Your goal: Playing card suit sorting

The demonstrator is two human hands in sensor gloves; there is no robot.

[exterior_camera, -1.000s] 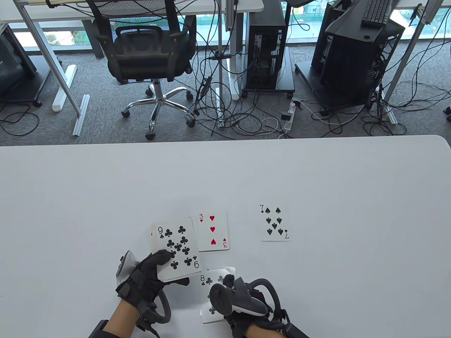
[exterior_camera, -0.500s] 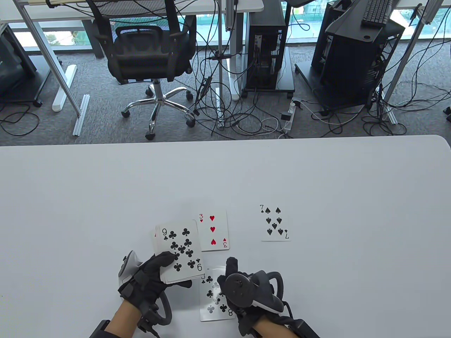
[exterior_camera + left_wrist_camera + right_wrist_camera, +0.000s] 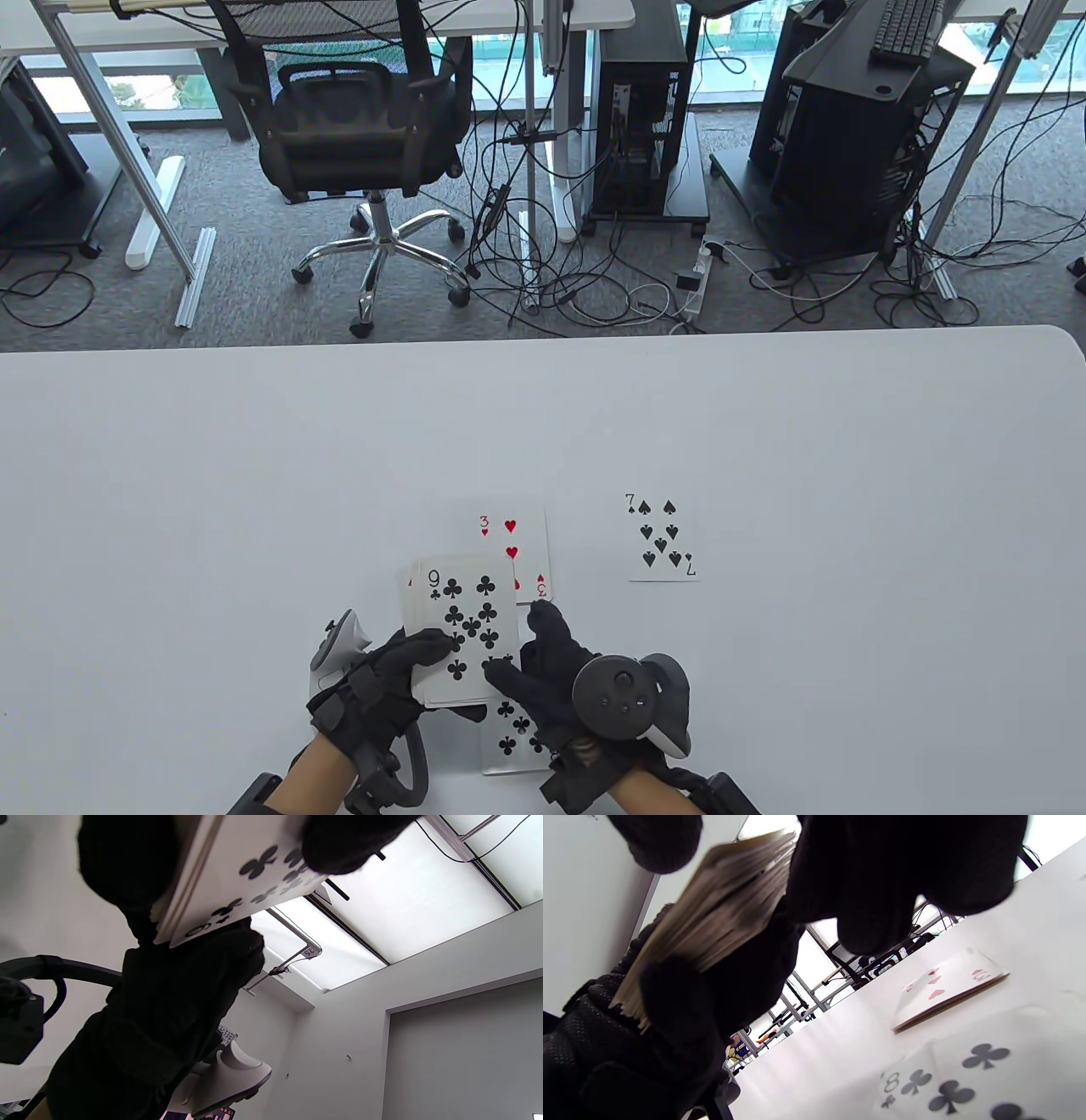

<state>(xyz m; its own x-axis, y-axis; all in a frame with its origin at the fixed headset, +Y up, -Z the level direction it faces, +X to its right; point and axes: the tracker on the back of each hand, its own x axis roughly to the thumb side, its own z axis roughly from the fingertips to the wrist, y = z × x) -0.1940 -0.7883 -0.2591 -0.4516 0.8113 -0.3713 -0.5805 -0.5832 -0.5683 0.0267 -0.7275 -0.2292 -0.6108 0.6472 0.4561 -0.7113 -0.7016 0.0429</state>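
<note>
Left hand (image 3: 386, 692) grips the deck (image 3: 462, 632), nine of clubs uppermost. Right hand (image 3: 551, 671), fingers loosely extended, touches the deck's right edge. Eight of clubs (image 3: 509, 739) lies below the grip; three of hearts (image 3: 519, 543) beyond; seven of spades (image 3: 662, 536) well right.

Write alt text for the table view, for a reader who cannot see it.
Two gloved hands meet over a white table: the left hand holds a deck with the 9 of clubs on top, and the right hand reaches to its edge. An 8 of clubs, 3 of hearts and 7 of spades lie face up.
</note>
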